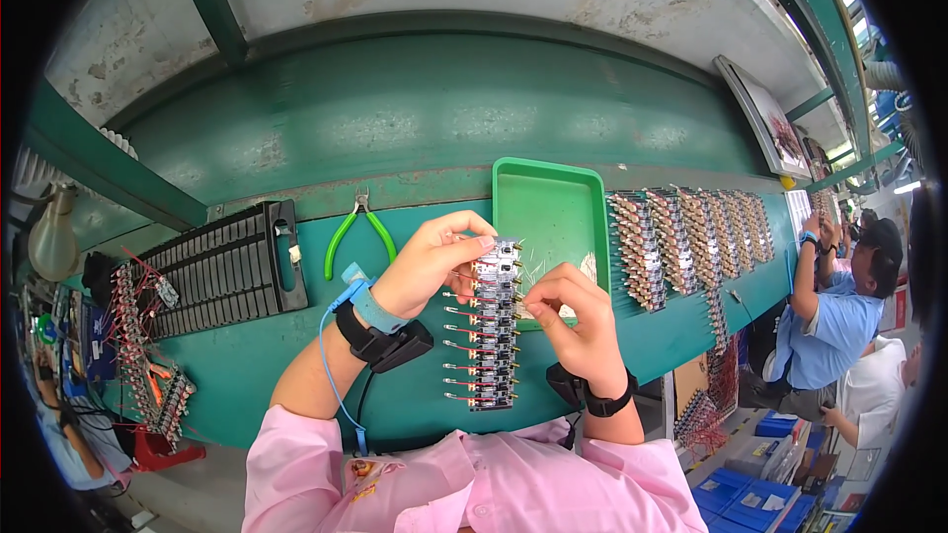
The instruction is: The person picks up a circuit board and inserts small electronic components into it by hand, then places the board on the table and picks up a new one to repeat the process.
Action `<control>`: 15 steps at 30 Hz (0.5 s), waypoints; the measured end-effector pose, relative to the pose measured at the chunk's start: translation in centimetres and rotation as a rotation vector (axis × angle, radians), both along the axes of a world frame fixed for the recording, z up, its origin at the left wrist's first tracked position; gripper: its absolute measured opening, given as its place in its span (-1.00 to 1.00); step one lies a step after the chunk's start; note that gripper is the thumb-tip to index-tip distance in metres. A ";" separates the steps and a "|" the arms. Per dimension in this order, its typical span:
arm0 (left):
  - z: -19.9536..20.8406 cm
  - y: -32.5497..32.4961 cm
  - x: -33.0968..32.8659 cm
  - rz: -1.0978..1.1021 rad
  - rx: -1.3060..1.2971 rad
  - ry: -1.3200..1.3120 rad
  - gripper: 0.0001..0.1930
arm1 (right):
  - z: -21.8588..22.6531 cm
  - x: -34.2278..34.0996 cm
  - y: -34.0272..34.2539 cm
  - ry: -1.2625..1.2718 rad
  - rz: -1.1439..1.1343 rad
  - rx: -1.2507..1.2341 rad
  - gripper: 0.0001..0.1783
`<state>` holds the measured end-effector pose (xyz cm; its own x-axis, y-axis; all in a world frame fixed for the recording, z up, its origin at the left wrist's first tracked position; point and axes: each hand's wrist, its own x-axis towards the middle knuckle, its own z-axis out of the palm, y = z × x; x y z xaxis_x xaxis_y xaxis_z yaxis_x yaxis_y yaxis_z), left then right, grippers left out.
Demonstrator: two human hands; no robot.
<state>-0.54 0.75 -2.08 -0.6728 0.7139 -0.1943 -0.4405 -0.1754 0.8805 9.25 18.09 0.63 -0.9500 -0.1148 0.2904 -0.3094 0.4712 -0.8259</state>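
Observation:
A long strip of small dark and clear electrical parts lies lengthwise in front of me, with short red leads and metal tips along its left side and brass-coloured pins along its right. My left hand grips its far end between thumb and fingers. Around that wrist are a blue strap with a cord and a black band. Close by the strip's right edge, my right hand has thumb and forefinger pinched together. Whatever is in that pinch is too small to make out.
Behind the hands sits a green tray with thin scraps inside. Green-handled cutters and a black slotted rack lie left. Rows of similar strips line the right, where a co-worker in blue works. Red-wired parts hang far left.

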 end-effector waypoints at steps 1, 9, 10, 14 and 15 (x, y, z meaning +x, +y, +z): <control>0.0 0.0 0.0 0.003 0.002 -0.007 -0.87 | -0.1 0.1 0.1 -0.007 -0.013 -0.012 -0.91; 0.2 0.1 0.3 -0.011 0.020 -0.032 -0.87 | -0.4 0.0 -0.1 -0.007 -0.066 -0.036 -0.91; 0.4 0.2 0.4 -0.012 0.014 -0.026 -0.87 | -0.5 0.0 -0.2 0.012 -0.070 -0.024 -0.91; 0.2 0.2 0.4 -0.018 0.017 -0.027 -0.88 | -0.8 0.0 -0.4 0.119 -0.080 0.052 -0.89; 0.2 0.2 0.4 -0.021 0.022 -0.031 -0.88 | -0.9 0.0 -0.4 0.163 -0.083 0.084 -0.89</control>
